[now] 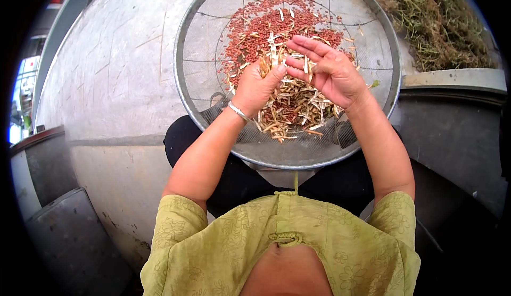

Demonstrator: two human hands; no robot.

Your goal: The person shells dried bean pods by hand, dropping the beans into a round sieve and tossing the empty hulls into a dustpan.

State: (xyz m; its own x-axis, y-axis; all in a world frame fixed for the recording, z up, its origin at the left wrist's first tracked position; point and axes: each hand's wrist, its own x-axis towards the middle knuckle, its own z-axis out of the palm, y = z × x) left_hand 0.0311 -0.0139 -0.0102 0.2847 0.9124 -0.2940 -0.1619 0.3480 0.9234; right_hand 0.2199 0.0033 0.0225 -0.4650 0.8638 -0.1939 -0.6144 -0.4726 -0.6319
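Note:
Over the round mesh sieve (pixel 182 62), my left hand (pixel 254 87) is closed around dry, pale bean pods (pixel 273 48), which poke up past the thumb. My right hand (pixel 339 79) faces it, fingers stretched toward the left hand, with some dry pod pieces (pixel 308 68) caught between thumb and fingers. The fingertips of both hands nearly meet. Reddish beans (pixel 255 22) are spread over the far half of the sieve. Below my hands lies a heap of split pods and husks (pixel 298 107), with some beans among them.
The sieve rests across my knees, dark trousers (pixel 181 142) showing at its near edge. A heap of dried plant stalks (pixel 431 24) lies at the upper right, behind a low ledge (pixel 455 79). Pale concrete floor (pixel 122 67) stretches to the left. A dark grey panel (pixel 80 243) stands at the lower left.

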